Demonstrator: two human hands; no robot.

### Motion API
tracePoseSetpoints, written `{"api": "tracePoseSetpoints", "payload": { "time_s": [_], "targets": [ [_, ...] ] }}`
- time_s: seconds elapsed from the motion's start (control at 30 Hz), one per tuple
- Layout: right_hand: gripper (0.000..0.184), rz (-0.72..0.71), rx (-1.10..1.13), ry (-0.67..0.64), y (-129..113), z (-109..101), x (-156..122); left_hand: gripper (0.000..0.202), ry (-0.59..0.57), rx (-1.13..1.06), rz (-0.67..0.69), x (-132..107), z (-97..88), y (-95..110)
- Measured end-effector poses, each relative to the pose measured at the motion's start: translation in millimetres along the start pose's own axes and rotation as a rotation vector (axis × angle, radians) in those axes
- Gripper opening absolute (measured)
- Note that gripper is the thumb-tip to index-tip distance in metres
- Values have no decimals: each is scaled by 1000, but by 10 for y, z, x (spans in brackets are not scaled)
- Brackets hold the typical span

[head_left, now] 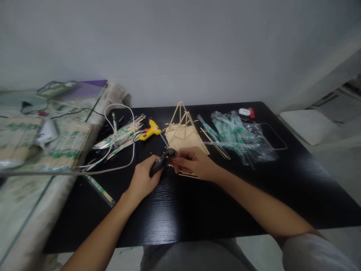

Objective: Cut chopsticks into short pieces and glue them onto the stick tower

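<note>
My left hand (144,175) is closed round the dark handles of a pair of pliers (161,163), whose head points toward my other hand. Right at that head, my right hand (195,162) is pinched, and whatever sits between its fingertips is too small or hidden to name. Just beyond both hands lies a pale wooden board (180,142) with a frame of thin sticks (180,111) rising from it in peaked shapes. A yellow glue gun (150,130) rests on its side to the left of the board.
Wrapped chopsticks (124,135) lie at the left, crossed by a looping white cable (133,150). Crumpled plastic wrappers (235,135) cover part of the black table (225,205) at the right. A glass-topped surface with chopstick packs (69,145) adjoins on the left; a white stool (308,126) stands right.
</note>
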State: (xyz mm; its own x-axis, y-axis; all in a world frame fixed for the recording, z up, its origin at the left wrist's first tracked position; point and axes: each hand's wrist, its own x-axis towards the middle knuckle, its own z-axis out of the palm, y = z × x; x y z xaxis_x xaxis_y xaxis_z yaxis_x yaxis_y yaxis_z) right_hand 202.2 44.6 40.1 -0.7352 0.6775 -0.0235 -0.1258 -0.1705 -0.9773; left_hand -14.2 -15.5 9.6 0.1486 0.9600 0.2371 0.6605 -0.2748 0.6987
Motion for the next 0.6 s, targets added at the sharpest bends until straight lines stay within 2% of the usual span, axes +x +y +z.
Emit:
{"api": "tracePoseSetpoints", "payload": {
  "time_s": [0.3,0.6],
  "targets": [
    [31,42,-60,102,43,-14,17,20,-64,29,-134,21,14,20],
    [31,75,-105,185,137,-26,44,30,-101,32,-197,48,23,29]
  ]
}}
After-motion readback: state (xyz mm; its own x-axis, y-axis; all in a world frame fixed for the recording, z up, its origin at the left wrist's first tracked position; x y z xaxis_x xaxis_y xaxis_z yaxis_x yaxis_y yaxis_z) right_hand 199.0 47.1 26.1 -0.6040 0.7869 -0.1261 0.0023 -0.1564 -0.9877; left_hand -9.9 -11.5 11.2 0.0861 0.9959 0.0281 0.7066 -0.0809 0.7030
